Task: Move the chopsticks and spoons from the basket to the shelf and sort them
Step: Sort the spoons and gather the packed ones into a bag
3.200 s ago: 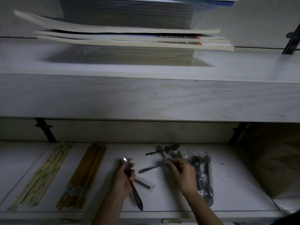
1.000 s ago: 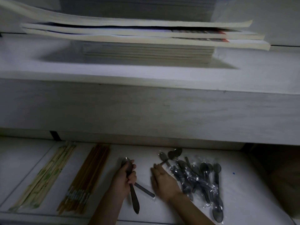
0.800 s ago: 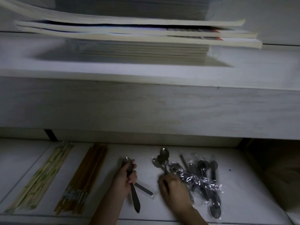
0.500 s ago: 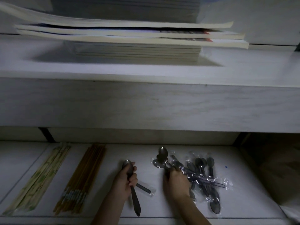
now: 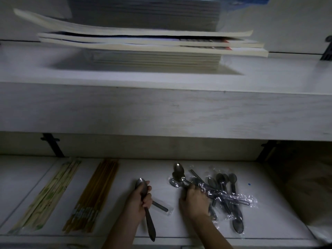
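Note:
On the lower shelf [image 5: 161, 171] my left hand [image 5: 139, 200] grips a large metal spoon [image 5: 149, 221], bowl pointing away, handle toward the front edge. My right hand [image 5: 195, 200] is curled round the handles of a few metal spoons [image 5: 178, 174] at the left of a heap of plastic-wrapped spoons [image 5: 224, 193]. A wrapped handle [image 5: 160, 206] lies between my hands. Pale bamboo chopsticks [image 5: 48, 196] lie at the far left, brown wooden chopsticks [image 5: 93, 196] beside them. The basket is out of view.
The upper shelf board [image 5: 161, 112] overhangs the lower shelf and carries a stack of books [image 5: 149, 44]. Black brackets [image 5: 52, 144] stand at the back wall. A brown paper bag [image 5: 305, 186] fills the right end of the lower shelf.
My right hand swept the loose spoons together, then closed round a few handles at the heap's left, bowls pointing away. My left hand kept its spoon in place.

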A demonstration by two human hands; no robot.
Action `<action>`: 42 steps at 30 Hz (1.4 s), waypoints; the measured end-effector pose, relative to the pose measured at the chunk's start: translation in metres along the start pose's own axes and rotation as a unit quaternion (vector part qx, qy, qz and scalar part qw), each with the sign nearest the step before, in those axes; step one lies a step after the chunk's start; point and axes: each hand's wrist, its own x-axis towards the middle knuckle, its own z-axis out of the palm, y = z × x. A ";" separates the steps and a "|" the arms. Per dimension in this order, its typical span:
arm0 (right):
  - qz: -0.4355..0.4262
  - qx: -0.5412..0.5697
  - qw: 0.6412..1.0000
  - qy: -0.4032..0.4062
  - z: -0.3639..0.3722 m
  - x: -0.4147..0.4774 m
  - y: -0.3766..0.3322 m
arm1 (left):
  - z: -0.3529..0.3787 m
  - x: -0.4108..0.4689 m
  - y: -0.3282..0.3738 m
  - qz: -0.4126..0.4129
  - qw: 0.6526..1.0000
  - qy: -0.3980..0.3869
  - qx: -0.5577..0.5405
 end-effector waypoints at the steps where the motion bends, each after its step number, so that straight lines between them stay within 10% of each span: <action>1: -0.001 0.001 1.000 0.001 0.000 -0.001 0.001 | 0.000 -0.002 0.000 0.000 1.000 0.001 0.000; 22: -0.065 0.014 0.997 0.041 -0.003 0.003 0.010 | 0.002 -0.007 -0.001 -0.003 1.000 0.001 -0.003; 27: -0.040 0.167 0.983 0.060 -0.005 -0.002 0.016 | 0.006 -0.006 -0.002 0.000 1.000 0.006 0.010; 30: 0.032 0.329 0.942 0.061 -0.008 -0.003 0.016 | 0.009 -0.004 -0.003 0.009 1.000 0.012 0.024; 35: 0.141 0.646 0.747 -0.072 -0.016 -0.007 0.012 | 0.015 -0.004 -0.006 -0.004 0.998 0.034 0.048; 37: 0.125 0.673 0.724 -0.088 -0.024 -0.014 0.010 | 0.018 -0.003 -0.007 -0.009 0.998 0.044 0.049; 42: -0.007 0.534 0.846 0.003 -0.023 -0.027 0.004 | 0.023 0.001 -0.010 -0.003 0.997 0.082 -0.003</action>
